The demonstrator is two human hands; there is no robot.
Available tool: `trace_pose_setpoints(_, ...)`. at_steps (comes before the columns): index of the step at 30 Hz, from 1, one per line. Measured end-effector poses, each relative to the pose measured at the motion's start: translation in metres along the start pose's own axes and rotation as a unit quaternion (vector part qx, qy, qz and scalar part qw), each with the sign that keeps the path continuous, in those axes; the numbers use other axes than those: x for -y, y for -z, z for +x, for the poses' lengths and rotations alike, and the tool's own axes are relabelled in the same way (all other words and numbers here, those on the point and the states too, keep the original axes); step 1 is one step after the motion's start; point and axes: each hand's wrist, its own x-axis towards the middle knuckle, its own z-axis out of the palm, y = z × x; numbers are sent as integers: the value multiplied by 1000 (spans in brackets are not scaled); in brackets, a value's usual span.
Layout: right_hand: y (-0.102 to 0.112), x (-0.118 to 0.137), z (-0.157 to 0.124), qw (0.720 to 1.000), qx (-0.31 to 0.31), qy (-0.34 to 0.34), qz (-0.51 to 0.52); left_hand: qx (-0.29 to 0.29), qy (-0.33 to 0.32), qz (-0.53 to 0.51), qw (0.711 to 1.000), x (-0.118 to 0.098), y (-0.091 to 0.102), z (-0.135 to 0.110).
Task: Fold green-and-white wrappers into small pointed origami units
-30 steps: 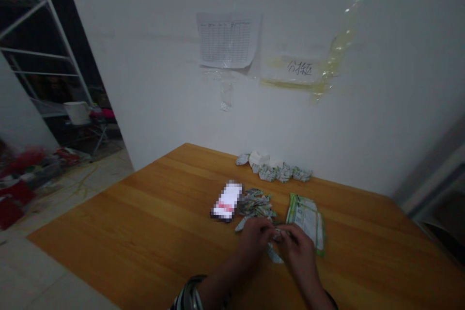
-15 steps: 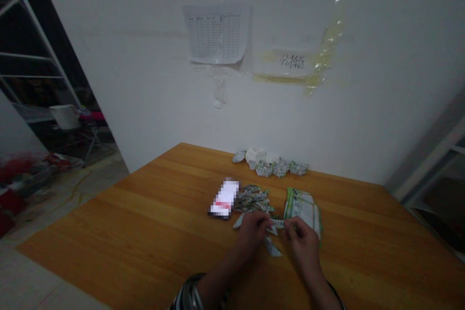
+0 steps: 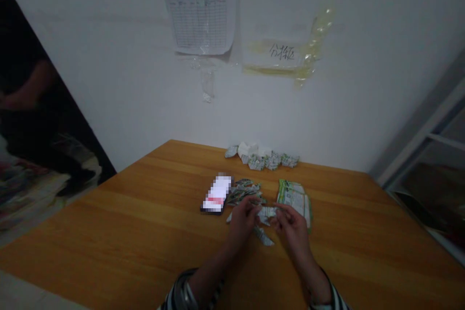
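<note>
Both of my hands meet over the wooden table (image 3: 119, 232). My left hand (image 3: 242, 219) and my right hand (image 3: 292, 223) pinch the two ends of a small folded piece of printed paper (image 3: 268, 212) held between them. A pile of folded green and white paper pieces (image 3: 244, 191) lies just beyond my left hand. One more folded strip (image 3: 264, 238) rests on the table below my hands. A flat stack of green and white printed sheets (image 3: 295, 200) lies beside my right hand.
A phone (image 3: 217, 194) lies left of the pile. A row of folded paper shapes (image 3: 262, 158) sits at the table's far edge by the white wall. A printed sheet (image 3: 202, 23) and taped label (image 3: 280, 53) hang on the wall. A shelf frame (image 3: 425, 140) stands right.
The view has swung right and slightly down, so the left doorway area slid out. My hands have lifted the folded piece a little and keep working it between the fingers.
</note>
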Motion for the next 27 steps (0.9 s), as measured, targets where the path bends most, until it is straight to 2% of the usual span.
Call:
trace_pose_setpoints(3, 13, 3, 8, 998, 16, 37, -54, -54, -16, 40, 998, -2, 6, 3)
trace_pose_setpoints(5, 33, 2, 16, 985, -20, 69, -158, -97, -38, 69, 992, -2, 10, 5)
trace_pose_setpoints(7, 55, -5, 24, 951, -65, 111, -280, -127, -72, 107, 983, -1, 12, 7)
trace_pose_setpoints(8, 65, -10, 27, 933, -62, 132, -330, -143, -88, 124, 978, -1, 12, 7)
trace_pose_setpoints(11, 84, -22, 32, 887, 15, 147, -438, -185, -112, 149, 965, -1, 11, 7)
trace_pose_setpoints(13, 86, -24, 30, 859, 70, 134, -488, -199, -114, 149, 962, -3, 10, 6)
trace_pose_setpoints(15, 82, -21, 28, 840, 91, 123, -521, -206, -113, 145, 961, -4, 10, 5)
trace_pose_setpoints(23, 69, -4, 23, 802, 83, 123, -579, -193, -113, 130, 966, -5, 9, 5)
trace_pose_setpoints(27, 60, 2, 18, 783, 97, 88, -609, -191, -111, 120, 968, -4, 9, 5)
